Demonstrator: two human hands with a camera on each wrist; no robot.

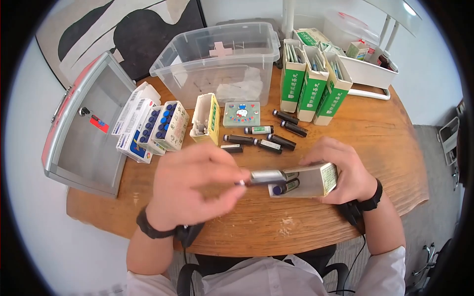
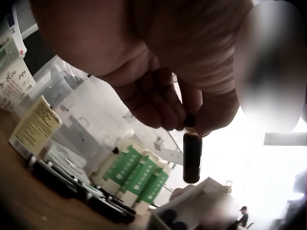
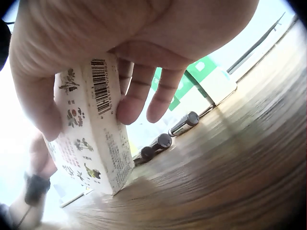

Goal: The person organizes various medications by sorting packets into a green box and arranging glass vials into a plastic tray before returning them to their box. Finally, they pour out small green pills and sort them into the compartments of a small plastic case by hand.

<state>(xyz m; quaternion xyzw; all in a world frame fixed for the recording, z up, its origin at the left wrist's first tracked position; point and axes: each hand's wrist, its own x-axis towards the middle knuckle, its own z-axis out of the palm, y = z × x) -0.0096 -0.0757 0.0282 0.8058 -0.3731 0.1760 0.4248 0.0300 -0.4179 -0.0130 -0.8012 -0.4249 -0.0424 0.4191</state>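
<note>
My left hand (image 1: 190,180) pinches a small dark glass vial (image 1: 266,177) by its cap between thumb and fingertips. In the left wrist view that vial (image 2: 192,160) hangs from the fingers, body downward. My right hand (image 1: 348,170) grips a white cardboard box (image 1: 311,181), which lies on its side with its open end toward the left hand. Blue-capped vials (image 1: 291,186) show inside its mouth, and the held vial is right at that opening. The right wrist view shows printed plants and a barcode on the box (image 3: 88,134), between thumb and fingers.
Several loose dark vials (image 1: 281,142) lie beyond the hands, near a Hello Kitty case (image 1: 242,114) and a yellow-white box (image 1: 215,120). Boxes of blue-capped vials (image 1: 173,129) stand left, beside a clear-fronted case (image 1: 91,128). Behind are a clear bin (image 1: 212,74) and green-white boxes (image 1: 312,84).
</note>
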